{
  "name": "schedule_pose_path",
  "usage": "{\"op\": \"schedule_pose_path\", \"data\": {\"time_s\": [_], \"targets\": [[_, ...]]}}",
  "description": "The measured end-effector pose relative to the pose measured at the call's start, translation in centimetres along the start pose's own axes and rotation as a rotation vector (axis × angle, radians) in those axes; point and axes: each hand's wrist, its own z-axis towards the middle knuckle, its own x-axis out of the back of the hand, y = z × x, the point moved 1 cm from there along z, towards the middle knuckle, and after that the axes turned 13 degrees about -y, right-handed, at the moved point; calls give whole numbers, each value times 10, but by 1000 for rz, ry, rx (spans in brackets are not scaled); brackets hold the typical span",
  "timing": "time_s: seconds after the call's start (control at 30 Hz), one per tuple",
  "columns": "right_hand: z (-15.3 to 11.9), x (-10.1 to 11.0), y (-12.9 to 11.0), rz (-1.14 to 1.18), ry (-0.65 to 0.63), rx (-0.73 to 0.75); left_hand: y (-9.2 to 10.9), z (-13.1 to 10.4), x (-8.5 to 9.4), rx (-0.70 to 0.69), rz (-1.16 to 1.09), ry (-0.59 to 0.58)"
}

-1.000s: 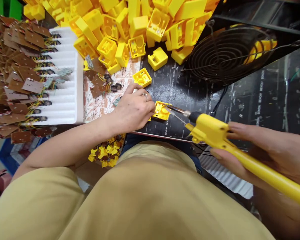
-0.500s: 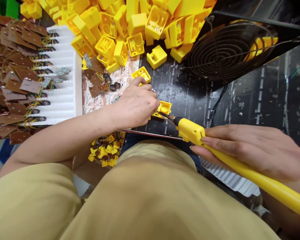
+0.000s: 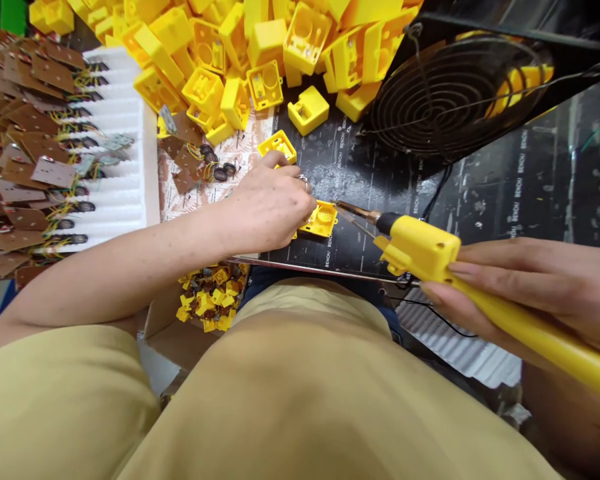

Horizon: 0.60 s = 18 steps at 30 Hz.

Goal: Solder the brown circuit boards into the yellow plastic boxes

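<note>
Your right hand (image 3: 535, 270) clasps the soldering iron (image 3: 423, 248); your left hand (image 3: 275, 205) hides its grip; likely soldering the yellow housing (image 3: 322, 221): aim steadily.

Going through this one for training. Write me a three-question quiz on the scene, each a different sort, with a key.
1. Multiple choice: what does the right grip hold? A) pliers B) the yellow soldering tool C) tweezers
2. True or false: in the picture, the black fan is to the left of the white foam tray.
3. Short answer: what does the tool's metal tip point toward?

Key:
1. B
2. False; the fan is to the right.
3. The open yellow case at the left grip; contact cannot be told.
</note>
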Motion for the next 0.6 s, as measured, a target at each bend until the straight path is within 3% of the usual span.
{"op": "schedule_pose_path", "data": {"time_s": [0.17, 0.33, 0.37, 0.5, 0.6], "targets": [[-2, -11, -13, 16, 81, -212, 1, -7, -8, -35, 128, 76], [-2, -16, -33, 3, 79, -487, 0, -17, -20, 1, 38, 224], [-2, -15, -33, -1, 69, -483, 0, -18, -22, 8, 32, 237], [1, -12, -29, -46, 79, -238, -1, -20, -27, 50, -114, 271], [4, -8, -31, -10, 58, -247, -1, -20, -30, 64, -174, 268]]}}
